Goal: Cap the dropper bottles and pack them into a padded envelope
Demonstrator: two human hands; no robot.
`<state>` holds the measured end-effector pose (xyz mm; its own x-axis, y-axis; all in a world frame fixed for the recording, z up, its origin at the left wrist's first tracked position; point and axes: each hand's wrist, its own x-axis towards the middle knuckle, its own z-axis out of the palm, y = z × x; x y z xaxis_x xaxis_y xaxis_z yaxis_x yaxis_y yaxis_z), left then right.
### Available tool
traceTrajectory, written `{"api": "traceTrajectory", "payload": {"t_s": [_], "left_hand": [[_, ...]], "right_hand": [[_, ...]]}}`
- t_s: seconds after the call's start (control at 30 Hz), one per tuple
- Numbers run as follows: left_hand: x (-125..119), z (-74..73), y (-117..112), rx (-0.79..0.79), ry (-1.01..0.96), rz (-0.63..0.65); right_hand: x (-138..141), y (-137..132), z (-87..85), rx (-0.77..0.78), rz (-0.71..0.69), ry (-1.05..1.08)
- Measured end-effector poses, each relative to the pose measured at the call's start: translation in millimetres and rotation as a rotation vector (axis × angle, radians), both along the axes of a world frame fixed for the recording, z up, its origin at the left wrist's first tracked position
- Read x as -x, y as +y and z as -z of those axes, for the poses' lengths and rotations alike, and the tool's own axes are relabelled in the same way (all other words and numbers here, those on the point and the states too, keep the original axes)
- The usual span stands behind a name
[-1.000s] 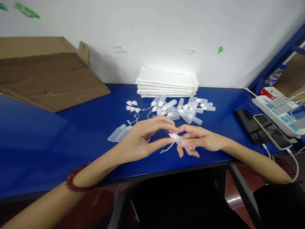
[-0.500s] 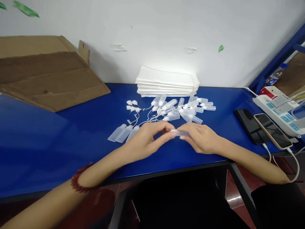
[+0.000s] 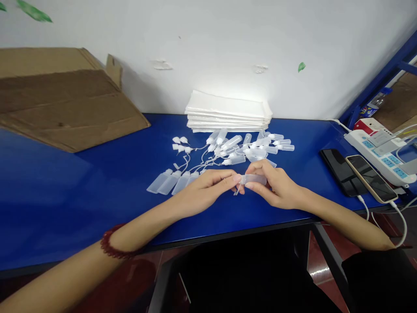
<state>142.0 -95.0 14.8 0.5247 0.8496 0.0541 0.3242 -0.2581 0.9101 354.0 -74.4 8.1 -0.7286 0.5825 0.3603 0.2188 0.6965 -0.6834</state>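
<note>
Left hand (image 3: 206, 191) enters from the lower left, forearm slanting up toward the frame centre, a red bracelet (image 3: 112, 244) at the wrist; palm turned down, thumb stretched along the near side. Right hand (image 3: 276, 187) comes in from the lower right, forearm nearly level, thumb below and index above, curved in a C. Held item: a clear bottle (image 3: 256, 178), lying roughly level just right of centre, above the bench (image 3: 114, 182). Right fingers grip its body; left fingers pinch the cap end, which they largely cover, a thin strap (image 3: 237, 189) hanging beneath. Surroundings: a row of bottles (image 3: 169, 183) at centre left, its right end hidden by the left hand; a heap of bottles (image 3: 232, 142) beyond both hands, its near edge partly blocked by the right; loose caps (image 3: 184, 140) left of the heap; white stack (image 3: 228, 106) behind; cardboard (image 3: 58, 104) upper left; two phones (image 3: 342, 171) and a power strip (image 3: 384, 156) at right.
</note>
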Motion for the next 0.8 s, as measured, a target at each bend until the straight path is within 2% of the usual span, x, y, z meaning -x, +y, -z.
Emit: {"api": "traceTrajectory", "payload": {"t_s": [0.1,0.17,0.23,0.37,0.47,0.53,0.6,0.7,0.8], "left_hand": [[1.8,4.1,3.3,0.156,-0.139,-0.027],[3.2,2.8,3.3,0.11,-0.149,-0.076],[3.9,-0.8,1.2,-0.025,-0.086,-0.134],[3.1,-5.1,-6.4,-0.36,0.062,-0.193],[2.4,-2.4,-9.7,-0.626,0.075,-0.202],[2.9,-0.4,-9.2,-0.713,0.061,-0.225],[4.3,-0.1,-7.0,-0.682,0.055,-0.258],[6.6,-2.9,-2.2,-0.493,0.072,-0.273],[7.5,-6.5,1.6,-0.266,0.124,-0.141]], "right_hand": [[-0.6,2.2,4.6,-0.17,0.092,-0.078],[-0.9,3.3,4.8,-0.186,0.129,-0.083],[-0.9,3.6,2.8,-0.167,0.116,-0.081],[0.0,2.7,-2.0,-0.074,0.002,-0.077],[0.5,2.7,-3.4,0.002,-0.029,-0.043],[-0.1,3.3,-3.8,0.021,-0.015,-0.033],[-1.3,4.1,-3.5,-0.014,0.002,-0.028],[-2.5,4.7,-1.0,-0.166,-0.015,-0.059],[-1.6,3.9,3.6,-0.362,-0.024,-0.146]]}}
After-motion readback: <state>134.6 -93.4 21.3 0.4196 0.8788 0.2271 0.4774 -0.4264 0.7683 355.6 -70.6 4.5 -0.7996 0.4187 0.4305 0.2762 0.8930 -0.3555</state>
